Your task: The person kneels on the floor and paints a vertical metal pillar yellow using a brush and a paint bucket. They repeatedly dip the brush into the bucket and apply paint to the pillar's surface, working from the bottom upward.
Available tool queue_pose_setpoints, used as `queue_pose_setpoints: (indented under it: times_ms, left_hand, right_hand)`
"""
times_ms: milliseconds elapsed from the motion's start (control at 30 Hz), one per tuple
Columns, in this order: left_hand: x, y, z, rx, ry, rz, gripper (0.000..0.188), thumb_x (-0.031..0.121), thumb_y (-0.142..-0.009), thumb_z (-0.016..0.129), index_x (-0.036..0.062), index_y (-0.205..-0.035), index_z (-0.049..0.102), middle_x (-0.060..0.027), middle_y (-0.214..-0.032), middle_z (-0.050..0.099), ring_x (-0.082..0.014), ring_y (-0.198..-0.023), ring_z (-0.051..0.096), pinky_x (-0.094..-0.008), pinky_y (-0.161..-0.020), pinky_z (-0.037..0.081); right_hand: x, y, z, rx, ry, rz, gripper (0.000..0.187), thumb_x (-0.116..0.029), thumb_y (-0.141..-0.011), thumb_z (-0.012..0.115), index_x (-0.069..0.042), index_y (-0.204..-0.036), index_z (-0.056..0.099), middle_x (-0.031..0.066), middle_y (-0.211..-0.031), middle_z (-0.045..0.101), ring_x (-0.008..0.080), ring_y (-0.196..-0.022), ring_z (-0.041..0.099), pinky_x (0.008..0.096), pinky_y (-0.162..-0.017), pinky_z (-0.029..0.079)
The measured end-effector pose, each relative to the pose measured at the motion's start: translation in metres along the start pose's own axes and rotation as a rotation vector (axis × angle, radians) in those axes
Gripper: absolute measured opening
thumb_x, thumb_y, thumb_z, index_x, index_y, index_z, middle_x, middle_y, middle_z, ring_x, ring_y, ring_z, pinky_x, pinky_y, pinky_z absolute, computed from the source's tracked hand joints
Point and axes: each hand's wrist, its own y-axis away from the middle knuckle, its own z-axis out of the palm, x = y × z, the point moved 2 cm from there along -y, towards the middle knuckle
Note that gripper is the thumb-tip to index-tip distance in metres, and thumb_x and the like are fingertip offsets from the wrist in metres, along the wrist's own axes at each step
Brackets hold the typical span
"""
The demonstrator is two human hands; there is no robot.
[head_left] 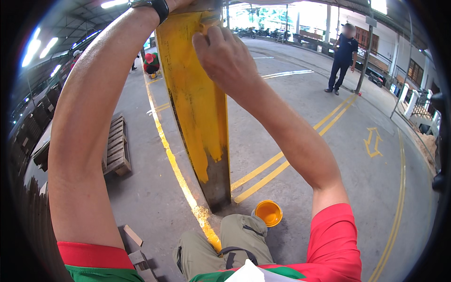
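Observation:
A steel column (199, 113) rises in front of me, coated in yellow paint that ends in ragged streaks above its bare grey foot. High on its face, my right hand (224, 58) is closed with curled fingers; what they hold is mostly hidden, with a yellowish-brown patch just above them. My left hand (177, 4) is by the column's left side at the upper edge, its fingers out of sight. A dark watch (152, 5) is on that wrist. A small bucket of yellow paint (268, 213) stands on the floor beside my knee, right of the column's foot.
A yellow line (171, 162) runs along the floor left of the column; double yellow stripes (286, 164) lead away right. A wooden pallet (117, 145) lies at left. One person (344, 56) stands at far right; another in a red cap (151, 63) crouches behind the column.

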Motion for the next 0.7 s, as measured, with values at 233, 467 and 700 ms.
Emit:
queue_pose_setpoints:
  times_ms: [233, 467, 700]
  left_hand:
    - [0.0, -0.001, 0.001, 0.028, -0.059, 0.024, 0.018, 0.019, -0.084, 0.065, 0.0093, -0.078, 0.079, -0.0155, -0.082, 0.076, -0.033, -0.083, 0.076, -0.0443, -0.076, 0.061]
    - [-0.006, -0.006, 0.012, -0.026, -0.07, -0.014, 0.016, 0.015, -0.084, 0.065, 0.0116, -0.078, 0.079, -0.0134, -0.081, 0.076, -0.0316, -0.084, 0.076, -0.0433, -0.075, 0.062]
    - [-0.021, -0.01, 0.036, 0.107, -0.112, 0.101, 0.017, 0.015, -0.087, 0.061, 0.0141, -0.076, 0.074, -0.0113, -0.078, 0.074, -0.0314, -0.079, 0.074, -0.0449, -0.072, 0.06]
  right_hand:
    - [0.0, -0.001, 0.0, -0.014, -0.074, 0.031, 0.014, -0.004, -0.084, 0.068, 0.004, -0.093, 0.061, 0.0177, -0.091, 0.061, 0.0308, -0.09, 0.069, 0.0398, -0.075, 0.062]
    - [-0.003, 0.018, -0.009, 0.049, -0.198, 0.107, 0.022, -0.008, -0.091, 0.071, -0.005, -0.109, 0.06, 0.0125, -0.094, 0.058, 0.0281, -0.089, 0.068, 0.0374, -0.072, 0.06]
    - [0.0, 0.012, 0.003, 0.041, -0.246, 0.218, 0.024, -0.007, -0.092, 0.068, -0.007, -0.114, 0.059, 0.0133, -0.099, 0.059, 0.0333, -0.093, 0.069, 0.0432, -0.08, 0.06]
